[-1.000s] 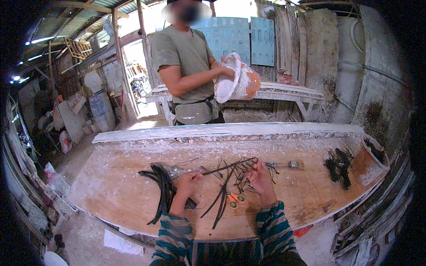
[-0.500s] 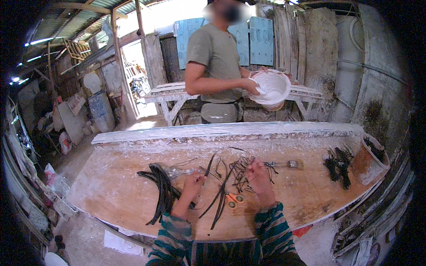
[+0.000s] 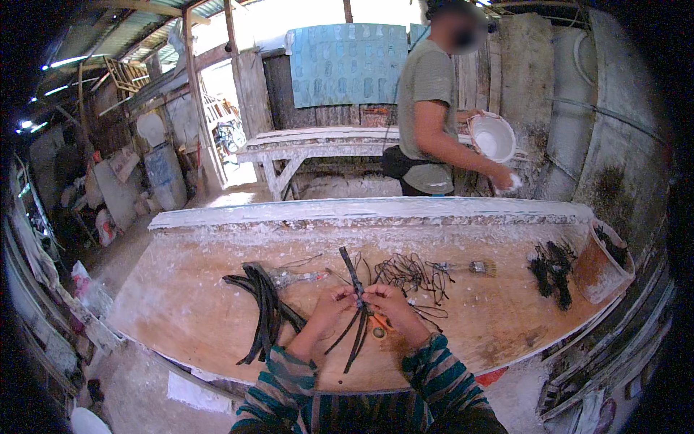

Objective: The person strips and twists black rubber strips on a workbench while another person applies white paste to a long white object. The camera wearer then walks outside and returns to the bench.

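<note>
Two-handed grip: left hand (image 3: pixel 334 301) and right hand (image 3: pixel 388 299) almost meeting, fingertips of both pinched closed on a black strip (image 3: pixel 350 266).
Black strip: between the fingertips, its free end pointing away beyond the grip.
Scissors (image 3: pixel 382 322): just on the near side, partly hidden by the right hand.
Strip bundle (image 3: pixel 266 312): left of the grip.
Cord tangle (image 3: pixel 413 275): beyond it, rightward.
</note>
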`<state>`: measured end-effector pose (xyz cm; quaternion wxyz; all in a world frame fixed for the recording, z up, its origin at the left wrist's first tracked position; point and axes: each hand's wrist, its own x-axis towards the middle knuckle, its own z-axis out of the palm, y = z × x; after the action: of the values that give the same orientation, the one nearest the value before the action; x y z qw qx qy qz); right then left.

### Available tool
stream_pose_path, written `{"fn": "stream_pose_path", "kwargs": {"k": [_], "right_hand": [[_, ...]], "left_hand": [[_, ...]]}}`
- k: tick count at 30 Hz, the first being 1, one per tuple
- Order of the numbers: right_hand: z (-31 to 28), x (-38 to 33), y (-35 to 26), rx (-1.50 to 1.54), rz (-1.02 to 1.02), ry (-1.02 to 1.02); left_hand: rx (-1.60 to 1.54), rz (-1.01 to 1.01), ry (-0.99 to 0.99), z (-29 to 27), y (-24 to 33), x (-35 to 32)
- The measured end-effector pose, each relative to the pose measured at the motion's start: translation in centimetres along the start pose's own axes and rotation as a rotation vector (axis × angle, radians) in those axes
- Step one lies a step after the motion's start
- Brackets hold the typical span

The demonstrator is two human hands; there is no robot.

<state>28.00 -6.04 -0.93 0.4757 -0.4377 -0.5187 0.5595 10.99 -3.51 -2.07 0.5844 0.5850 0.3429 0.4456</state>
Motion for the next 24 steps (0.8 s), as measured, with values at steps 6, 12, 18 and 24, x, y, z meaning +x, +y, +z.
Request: {"fn": "stream_pose_path", "kwargs": {"k": [6, 12, 18, 24], "right_hand": [[0.9, -0.7, -1.0, 0.042, -0.029, 0.020], [0.4, 0.1, 0.9, 0.041, -0.102, 0.033], [0.6, -0.3, -0.1, -0.060, -0.063, 0.052], [0.3, 0.0, 0.4, -0.213, -0.166, 0.035]], "left_hand": [[-0.098, 0.041, -0.045, -0.4, -1.0, 0.3], [-0.127, 0.038, -0.049, 0.2, -0.4, 0.1], [-0.142, -0.007, -0.027, 0.3, 0.3, -0.2], [-0.112, -0.050, 0.020, 0.3, 0.2, -0.2]]}}
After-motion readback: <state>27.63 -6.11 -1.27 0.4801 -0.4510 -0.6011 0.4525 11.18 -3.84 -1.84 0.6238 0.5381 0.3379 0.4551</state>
